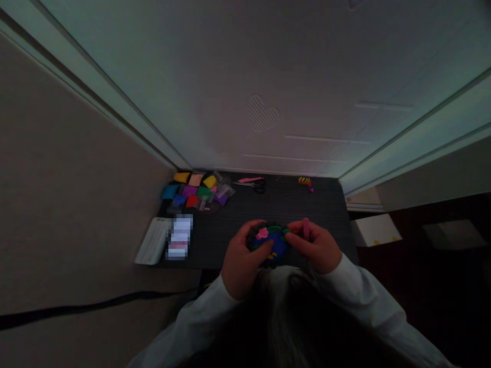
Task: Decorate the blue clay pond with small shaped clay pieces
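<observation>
My left hand (243,258) is closed round a small round clay piece (280,249), its thumb lying across the top. The piece has a dark bumpy rim and a blue middle. A pink flower (262,233) sits at its upper left, with green bits along the edge and small yellow bits lower down. At the right edge of the piece, my right hand (318,246) pinches with thumb and forefinger against a green bit (286,232). A pink stick-like tool (306,228) stands up between the fingers of that same hand.
Several coloured clay packets (197,191) lie at the table's back left. Scissors (258,185) and a pink stick (251,179) are at the back middle. A small red-and-yellow piece (304,181) lies back right. A blurred-out phone (179,236) and a white packet (153,240) lie left.
</observation>
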Demonstrator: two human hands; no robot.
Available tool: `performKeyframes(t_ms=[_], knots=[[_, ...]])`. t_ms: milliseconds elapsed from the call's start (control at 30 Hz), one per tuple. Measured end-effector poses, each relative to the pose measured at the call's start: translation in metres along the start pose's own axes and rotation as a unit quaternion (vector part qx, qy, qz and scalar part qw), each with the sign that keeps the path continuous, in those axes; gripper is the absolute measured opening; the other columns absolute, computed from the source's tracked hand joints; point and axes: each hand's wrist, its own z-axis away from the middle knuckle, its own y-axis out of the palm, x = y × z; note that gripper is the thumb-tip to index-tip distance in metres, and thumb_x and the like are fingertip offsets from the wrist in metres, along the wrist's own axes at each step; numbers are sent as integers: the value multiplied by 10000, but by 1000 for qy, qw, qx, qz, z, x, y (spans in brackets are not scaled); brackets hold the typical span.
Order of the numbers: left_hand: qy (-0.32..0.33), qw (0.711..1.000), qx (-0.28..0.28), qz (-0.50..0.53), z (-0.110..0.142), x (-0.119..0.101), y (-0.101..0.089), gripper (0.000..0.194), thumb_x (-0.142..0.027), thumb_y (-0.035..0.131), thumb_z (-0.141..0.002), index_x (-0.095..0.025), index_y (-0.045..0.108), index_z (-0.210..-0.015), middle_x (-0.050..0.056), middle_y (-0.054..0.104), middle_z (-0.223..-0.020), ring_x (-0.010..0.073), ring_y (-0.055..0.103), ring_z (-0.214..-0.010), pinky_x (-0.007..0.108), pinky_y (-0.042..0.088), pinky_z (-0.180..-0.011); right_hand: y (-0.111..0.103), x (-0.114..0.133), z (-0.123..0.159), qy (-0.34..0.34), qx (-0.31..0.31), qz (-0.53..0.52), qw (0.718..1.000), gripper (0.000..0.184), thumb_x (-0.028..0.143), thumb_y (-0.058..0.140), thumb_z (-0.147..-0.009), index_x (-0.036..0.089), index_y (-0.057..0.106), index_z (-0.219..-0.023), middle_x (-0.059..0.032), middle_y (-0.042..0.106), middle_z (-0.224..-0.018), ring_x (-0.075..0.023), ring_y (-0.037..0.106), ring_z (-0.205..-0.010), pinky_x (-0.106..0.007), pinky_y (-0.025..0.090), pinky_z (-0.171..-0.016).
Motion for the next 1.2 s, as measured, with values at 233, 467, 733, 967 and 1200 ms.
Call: performKeyframes(t_ms=[233,467,733,967,1200], knots=[[-14,999,4,33,-1,0,0,394,-224,667,-585,-198,550,-960,8,632,-828,150,598,-693,263,480,-656,0,0,1,-8,15,-15,1000,245,319,674,-588,164,576,-750,27,558,-605,-60,413,-451,-211,305,-424],[-27,996,25,76,-2,6,-2,416,-218,674,-593,-214,531,-983,6,621,-853,145,596,-708,273,481,-669,-7,0,0,-38,20,-16,999,266,377,586,-687,179,597,-864,40,491,-564,-55,341,-423,-209,241,-394],[-45,993,59,93,1,8,-4,406,-203,679,-594,-215,531,-972,3,611,-838,134,598,-661,264,477,-643,-13,0,-6,-18,83,-20,996,235,374,592,-691,169,607,-806,61,428,-479,-56,323,-402,-214,229,-397],[-46,995,75,47,2,5,-5,386,-217,672,-611,-228,522,-967,-6,590,-857,123,589,-684,259,471,-663,-15,-5,-8,34,124,-20,992,268,392,604,-680,133,593,-750,84,358,-418,-33,282,-372,-195,186,-374],[-45,996,70,43,1,8,-5,409,-229,680,-599,-219,530,-979,-2,597,-839,129,585,-698,254,471,-659,-17,-7,-9,27,108,24,994,272,408,597,-684,137,582,-702,76,373,-428,-37,295,-380,-203,188,-377]])
